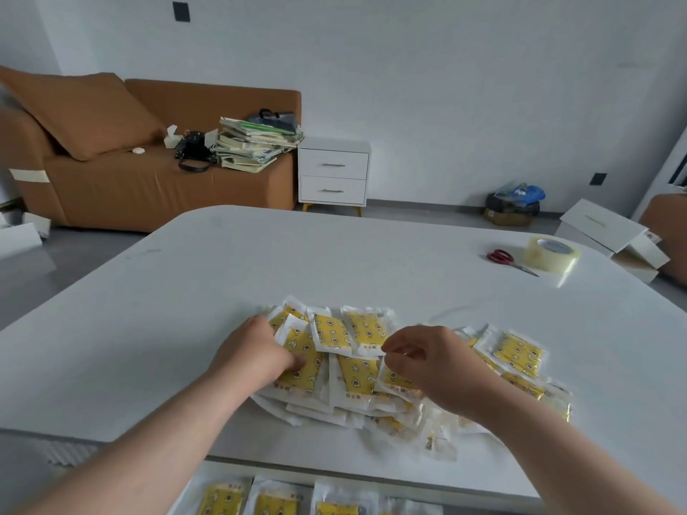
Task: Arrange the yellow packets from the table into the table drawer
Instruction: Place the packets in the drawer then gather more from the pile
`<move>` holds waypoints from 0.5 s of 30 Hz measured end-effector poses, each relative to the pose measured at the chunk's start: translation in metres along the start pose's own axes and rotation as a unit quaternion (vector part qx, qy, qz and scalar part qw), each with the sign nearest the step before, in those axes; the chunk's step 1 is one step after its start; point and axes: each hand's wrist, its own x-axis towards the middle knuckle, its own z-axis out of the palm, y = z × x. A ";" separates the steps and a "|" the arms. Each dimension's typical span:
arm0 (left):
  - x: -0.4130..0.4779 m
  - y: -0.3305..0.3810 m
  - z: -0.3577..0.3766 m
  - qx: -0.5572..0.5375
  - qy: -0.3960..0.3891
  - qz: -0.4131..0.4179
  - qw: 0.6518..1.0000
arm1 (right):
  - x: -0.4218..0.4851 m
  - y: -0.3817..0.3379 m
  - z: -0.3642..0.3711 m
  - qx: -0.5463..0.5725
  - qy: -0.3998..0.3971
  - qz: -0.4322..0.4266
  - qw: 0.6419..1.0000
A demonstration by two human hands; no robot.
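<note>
A heap of yellow packets (pixel 357 336) in clear wrappers lies on the white table (pixel 334 254), near its front edge. My left hand (pixel 256 353) rests on the heap's left side, fingers closed around a yellow packet (pixel 301 369). My right hand (pixel 427 360) is over the middle of the heap, fingertips pinching the edge of another packet (pixel 394 381). Below the table's front edge the open drawer (pixel 416 509) shows a row of yellow packets (pixel 219 499) lying flat side by side.
Red-handled scissors (pixel 507 260) and a roll of clear tape (pixel 552 253) lie at the table's far right. Behind the table stand a brown sofa (pixel 122 187) with a stack of books (pixel 252 144) and a white two-drawer nightstand (pixel 333 176). Boxes (pixel 609 232) sit on the floor at right.
</note>
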 end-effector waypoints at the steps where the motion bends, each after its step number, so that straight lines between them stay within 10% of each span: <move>1: 0.000 0.000 0.000 -0.009 -0.006 -0.001 1.000 | 0.000 0.000 0.000 0.002 0.001 -0.001 1.000; 15: -0.001 -0.001 -0.020 -0.181 -0.057 -0.028 0.981 | 0.002 -0.004 -0.001 0.018 0.002 0.017 1.000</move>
